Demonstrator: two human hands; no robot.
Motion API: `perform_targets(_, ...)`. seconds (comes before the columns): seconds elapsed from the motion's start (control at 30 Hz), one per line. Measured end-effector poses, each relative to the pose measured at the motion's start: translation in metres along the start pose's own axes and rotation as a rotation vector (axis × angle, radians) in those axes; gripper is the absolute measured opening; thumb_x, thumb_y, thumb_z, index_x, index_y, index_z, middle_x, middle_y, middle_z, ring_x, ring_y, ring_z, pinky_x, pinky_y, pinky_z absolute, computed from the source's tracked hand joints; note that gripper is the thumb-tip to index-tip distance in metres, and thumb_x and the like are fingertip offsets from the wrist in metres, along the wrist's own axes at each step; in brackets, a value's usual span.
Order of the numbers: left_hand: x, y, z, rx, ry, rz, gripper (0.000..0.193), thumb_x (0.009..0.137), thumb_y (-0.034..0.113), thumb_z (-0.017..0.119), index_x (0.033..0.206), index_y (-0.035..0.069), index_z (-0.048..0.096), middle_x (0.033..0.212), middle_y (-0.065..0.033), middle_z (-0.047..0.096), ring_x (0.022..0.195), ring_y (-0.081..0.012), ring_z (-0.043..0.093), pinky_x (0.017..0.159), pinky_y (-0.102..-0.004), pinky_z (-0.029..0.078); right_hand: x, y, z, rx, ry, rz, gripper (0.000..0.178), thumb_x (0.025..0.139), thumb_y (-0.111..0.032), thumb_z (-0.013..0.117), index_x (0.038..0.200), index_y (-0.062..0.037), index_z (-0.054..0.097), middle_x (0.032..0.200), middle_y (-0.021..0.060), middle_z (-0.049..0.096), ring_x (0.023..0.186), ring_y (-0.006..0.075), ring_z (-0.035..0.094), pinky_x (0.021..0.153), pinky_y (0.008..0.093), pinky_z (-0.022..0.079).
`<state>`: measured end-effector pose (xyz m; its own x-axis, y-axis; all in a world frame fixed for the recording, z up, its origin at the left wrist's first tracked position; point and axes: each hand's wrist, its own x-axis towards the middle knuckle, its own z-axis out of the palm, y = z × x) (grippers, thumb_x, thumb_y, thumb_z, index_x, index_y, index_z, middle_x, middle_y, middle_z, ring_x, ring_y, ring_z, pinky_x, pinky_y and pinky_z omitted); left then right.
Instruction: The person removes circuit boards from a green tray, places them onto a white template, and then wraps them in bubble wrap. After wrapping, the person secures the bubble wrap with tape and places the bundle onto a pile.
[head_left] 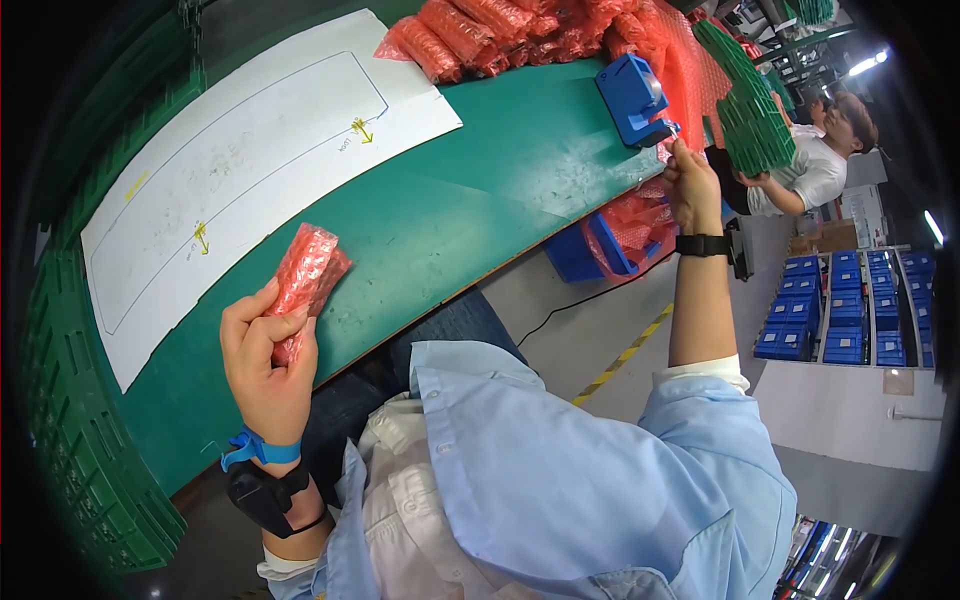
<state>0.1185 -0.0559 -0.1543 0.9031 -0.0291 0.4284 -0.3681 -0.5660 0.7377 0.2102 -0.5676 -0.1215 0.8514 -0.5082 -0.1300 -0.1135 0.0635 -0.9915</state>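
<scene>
In my left hand (268,355) is a roll of red bubble wrap (306,268), gripped over the green table (420,230); whatever lies inside the wrap is hidden. My right arm stretches out to the blue tape dispenser (632,100) near the table's right end. There my right hand (690,185) is closed, its fingertips pinched at the dispenser's front end, where a bit of clear tape (672,135) seems to show. A heap of red bubble-wrapped bundles (490,35) lies along the far edge, and loose red bubble wrap (680,60) spreads behind the dispenser.
A white sheet with drawn outlines (240,150) covers the table's left part. Green crates (90,440) stand at the left. Below the table edge sits a blue bin (580,250) with red wrap. At the right, a person (825,165) holds a green crate (750,110).
</scene>
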Motion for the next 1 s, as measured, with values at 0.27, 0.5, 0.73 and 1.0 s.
perform_targets(0.27, -0.002, 0.001, 0.001, 0.006, -0.011, 0.002, 0.015, 0.080, -0.004, 0.071, 0.088, 0.004, 0.061, 0.117, -0.0123, 0.057, 0.105, -0.0234, 0.058, 0.086, -0.0322, 0.049, 0.015, 0.022, -0.002, 0.073, -0.070, 0.087, 0.022, 0.097, -0.025, 0.060, 0.098, -0.0039, 0.064, 0.069, -0.0058, 0.045, 0.058, 0.0055, 0.040, 0.053, 0.0198, 0.035)
perform_targets(0.5, 0.000, 0.001, -0.002, 0.021, 0.025, 0.011, 0.016, 0.076, -0.005, 0.073, 0.088, 0.003, 0.066, 0.114, -0.0125, 0.059, 0.100, -0.0250, 0.059, 0.082, -0.0324, 0.051, -0.050, 0.030, 0.036, -0.212, -0.192, -0.296, 0.016, 0.098, -0.015, 0.056, 0.103, -0.0010, 0.062, 0.075, -0.0033, 0.049, 0.066, 0.0066, 0.043, 0.061, 0.0214, 0.037)
perform_targets(0.73, 0.001, -0.003, 0.002, 0.060, 0.045, 0.081, 0.018, 0.071, -0.001, 0.076, 0.086, 0.005, 0.068, 0.108, -0.0125, 0.063, 0.095, -0.0289, 0.061, 0.079, -0.0354, 0.051, -0.161, -0.004, 0.157, -0.560, -0.686, -0.674, 0.013, 0.097, -0.010, 0.057, 0.100, 0.0008, 0.063, 0.086, -0.0010, 0.059, 0.077, 0.0077, 0.050, 0.071, 0.0224, 0.041)
perform_targets(1.0, 0.001, 0.002, 0.004, 0.100, 0.112, 0.138, 0.017, 0.067, 0.002, 0.076, 0.081, 0.007, 0.069, 0.104, -0.0065, 0.066, 0.089, -0.0274, 0.061, 0.076, -0.0379, 0.050, -0.221, 0.015, 0.261, -0.205, -0.972, -0.061, 0.019, 0.096, -0.019, 0.059, 0.093, -0.0023, 0.067, 0.074, -0.0024, 0.057, 0.065, 0.0039, 0.046, 0.059, 0.0193, 0.036)
